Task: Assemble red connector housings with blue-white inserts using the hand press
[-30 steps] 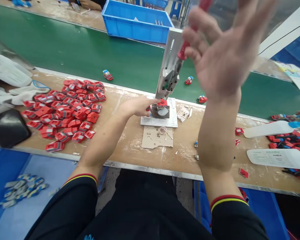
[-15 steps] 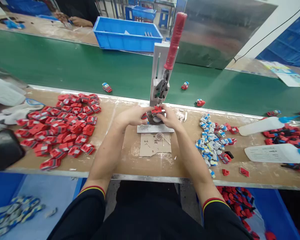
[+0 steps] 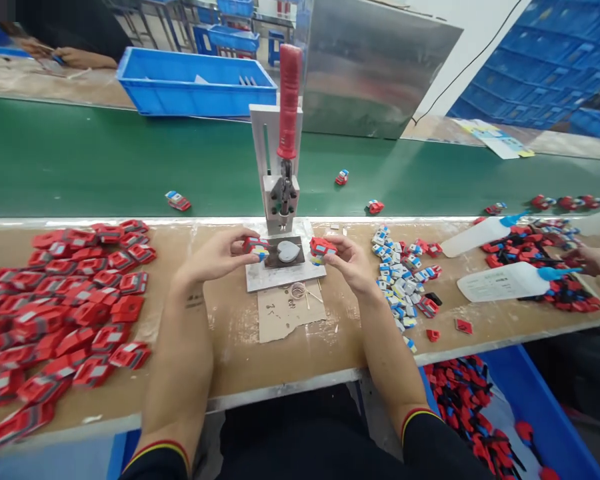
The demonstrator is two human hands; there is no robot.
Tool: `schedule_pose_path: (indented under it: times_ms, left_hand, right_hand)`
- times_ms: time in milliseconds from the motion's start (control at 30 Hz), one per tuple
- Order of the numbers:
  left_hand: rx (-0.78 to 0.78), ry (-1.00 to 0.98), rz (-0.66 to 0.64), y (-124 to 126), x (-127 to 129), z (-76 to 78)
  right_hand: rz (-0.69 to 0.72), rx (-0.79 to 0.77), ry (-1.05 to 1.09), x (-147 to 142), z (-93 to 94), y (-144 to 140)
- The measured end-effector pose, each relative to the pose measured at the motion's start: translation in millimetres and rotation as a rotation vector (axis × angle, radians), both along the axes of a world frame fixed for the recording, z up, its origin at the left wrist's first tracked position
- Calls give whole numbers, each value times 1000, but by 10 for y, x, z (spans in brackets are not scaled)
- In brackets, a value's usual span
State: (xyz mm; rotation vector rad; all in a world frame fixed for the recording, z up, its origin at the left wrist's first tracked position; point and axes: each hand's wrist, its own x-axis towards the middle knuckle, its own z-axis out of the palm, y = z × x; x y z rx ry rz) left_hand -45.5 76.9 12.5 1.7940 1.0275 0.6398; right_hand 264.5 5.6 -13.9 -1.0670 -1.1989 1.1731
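Behind the table (image 3: 235, 353), a green belt (image 3: 105, 160) with a few small toy cars (image 3: 177, 200) on it, and beyond it a blue crate (image 3: 195, 97). On the table, in the middle, a hand press (image 3: 285, 190) with its red handle (image 3: 290, 100) standing upright, and below it a grey heart-shaped pad (image 3: 289, 252). To the left of the pad, the left hand (image 3: 215, 253), narrow around one red toy piece (image 3: 255, 245); to the right, the right hand (image 3: 353, 263), holding likewise a second toy piece (image 3: 321, 248) between thumb and fingers. Both pieces near the pad, but apart from it and from each other. At the left side, a heap of red pieces (image 3: 70, 307); at the right, a heap of white and blue pieces (image 3: 400, 277). By judgement, a step of handling two pieces beside the press. For the next move, probably needed: a steady grip, a square seating of one piece on the pad, and fingers away from the press. Impossible to tell at this size: the tightness of the joint in each piece.
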Motion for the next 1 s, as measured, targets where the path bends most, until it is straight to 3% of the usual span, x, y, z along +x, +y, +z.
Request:
schedule_pose_path:
  times_ms: [133, 300, 600, 1000]
  left_hand:
    - [-92, -152, 58, -11, 41, -36]
    - [-193, -380, 141, 22, 138, -141]
    - [-423, -639, 165, 32, 323, -210]
    - [-420, -667, 226, 76, 397, -335]
  right_hand:
    - [-75, -14, 110, -21, 140, -158]
    - [-62, -51, 317, -36, 274, -266]
    - [-55, -88, 387, -13, 365, -304]
    - [-46, -10, 293, -39, 473, -307]
